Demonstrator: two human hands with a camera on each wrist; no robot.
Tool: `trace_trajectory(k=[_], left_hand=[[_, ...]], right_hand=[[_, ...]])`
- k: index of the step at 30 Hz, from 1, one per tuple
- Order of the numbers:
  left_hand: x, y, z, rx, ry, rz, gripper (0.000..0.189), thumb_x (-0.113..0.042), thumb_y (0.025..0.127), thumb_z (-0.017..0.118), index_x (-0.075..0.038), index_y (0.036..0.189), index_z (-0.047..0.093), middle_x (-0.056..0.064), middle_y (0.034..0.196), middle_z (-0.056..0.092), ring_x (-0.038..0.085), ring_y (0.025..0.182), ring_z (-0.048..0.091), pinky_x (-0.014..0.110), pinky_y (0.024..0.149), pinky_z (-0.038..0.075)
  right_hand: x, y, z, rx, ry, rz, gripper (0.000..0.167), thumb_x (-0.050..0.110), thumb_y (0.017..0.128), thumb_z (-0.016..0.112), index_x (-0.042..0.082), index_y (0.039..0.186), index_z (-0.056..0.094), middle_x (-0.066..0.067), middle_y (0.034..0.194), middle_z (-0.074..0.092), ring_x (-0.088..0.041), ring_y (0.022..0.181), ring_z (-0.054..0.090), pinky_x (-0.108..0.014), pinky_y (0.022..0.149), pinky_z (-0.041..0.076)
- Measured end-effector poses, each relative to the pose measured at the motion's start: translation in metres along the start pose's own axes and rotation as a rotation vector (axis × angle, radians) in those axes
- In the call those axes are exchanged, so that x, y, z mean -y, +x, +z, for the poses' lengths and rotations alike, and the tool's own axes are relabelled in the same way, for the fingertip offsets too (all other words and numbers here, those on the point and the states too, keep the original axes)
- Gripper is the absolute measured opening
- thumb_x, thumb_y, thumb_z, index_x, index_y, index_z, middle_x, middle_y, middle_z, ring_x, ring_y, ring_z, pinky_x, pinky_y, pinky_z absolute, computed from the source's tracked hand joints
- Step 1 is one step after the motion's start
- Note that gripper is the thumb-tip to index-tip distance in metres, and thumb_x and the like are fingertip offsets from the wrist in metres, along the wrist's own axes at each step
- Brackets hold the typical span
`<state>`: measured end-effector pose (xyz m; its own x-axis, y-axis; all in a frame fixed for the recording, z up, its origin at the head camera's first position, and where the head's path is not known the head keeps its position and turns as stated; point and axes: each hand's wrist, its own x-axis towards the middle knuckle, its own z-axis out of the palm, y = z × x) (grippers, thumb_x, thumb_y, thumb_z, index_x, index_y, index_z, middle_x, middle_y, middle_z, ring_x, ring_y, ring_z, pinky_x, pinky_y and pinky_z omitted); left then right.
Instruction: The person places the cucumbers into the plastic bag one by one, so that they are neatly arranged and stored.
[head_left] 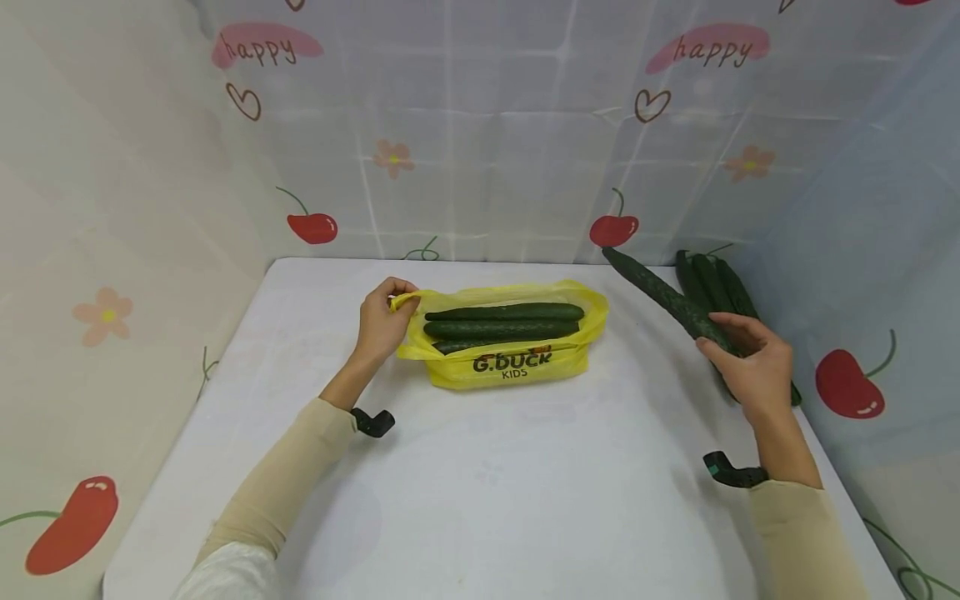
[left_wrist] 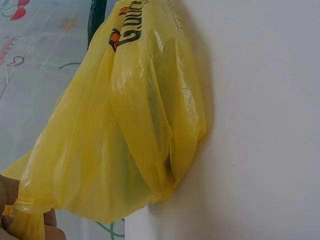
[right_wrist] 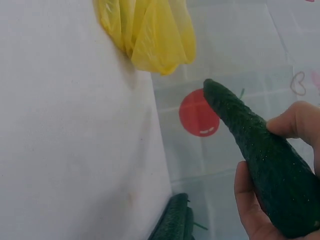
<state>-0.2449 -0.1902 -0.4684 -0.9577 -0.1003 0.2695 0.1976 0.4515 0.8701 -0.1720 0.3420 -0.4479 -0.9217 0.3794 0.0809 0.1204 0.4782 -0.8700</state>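
Observation:
A yellow plastic bag [head_left: 510, 373] printed "G.DUCK KIDS" lies mid-table with its mouth spread, and several cucumbers [head_left: 504, 330] show inside. My left hand [head_left: 384, 321] pinches the left end of the bag's rim; in the left wrist view the gathered plastic [left_wrist: 30, 220] bunches between its fingers. On the right, my right hand [head_left: 750, 362] grips a long dark green cucumber [head_left: 652, 285] near its lower end, thumb on one side and fingers on the other. That cucumber is tilted, its far tip pointing up and left toward the bag. Its lower end is partly hidden by the hand.
Several more cucumbers [head_left: 720, 287] lie side by side at the right edge of the white table [head_left: 525, 500], partly behind my right hand. Printed curtains [head_left: 510, 167] stand close along the table's back and sides.

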Motion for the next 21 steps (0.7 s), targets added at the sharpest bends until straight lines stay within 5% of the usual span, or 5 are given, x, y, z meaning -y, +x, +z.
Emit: trace_trajectory(k=[10,21], left_hand=[[-0.001,-0.001,0.0,0.0,-0.012,-0.015,0.009,-0.014,0.105,0.068,-0.008,0.112,0.07,0.013,0.112,0.072,0.025,0.099,0.058,0.033,0.078,0.044],[0.0,-0.002,-0.002,-0.003,-0.025,-0.012,0.01,-0.014,0.105,0.068,-0.006,0.112,0.07,0.015,0.113,0.072,0.03,0.109,0.058,0.038,0.095,0.042]], right_hand=[[-0.005,-0.003,0.004,0.072,0.095,-0.178,0.048,0.013,0.092,0.085,0.016,0.138,0.072,0.01,0.137,0.074,0.006,0.124,0.061,-0.009,0.097,0.045],[0.004,-0.01,0.012,0.172,0.15,-0.316,0.047,0.001,0.093,0.081,0.003,0.138,0.068,0.022,0.126,0.071,0.003,0.123,0.065,-0.007,0.098,0.048]])
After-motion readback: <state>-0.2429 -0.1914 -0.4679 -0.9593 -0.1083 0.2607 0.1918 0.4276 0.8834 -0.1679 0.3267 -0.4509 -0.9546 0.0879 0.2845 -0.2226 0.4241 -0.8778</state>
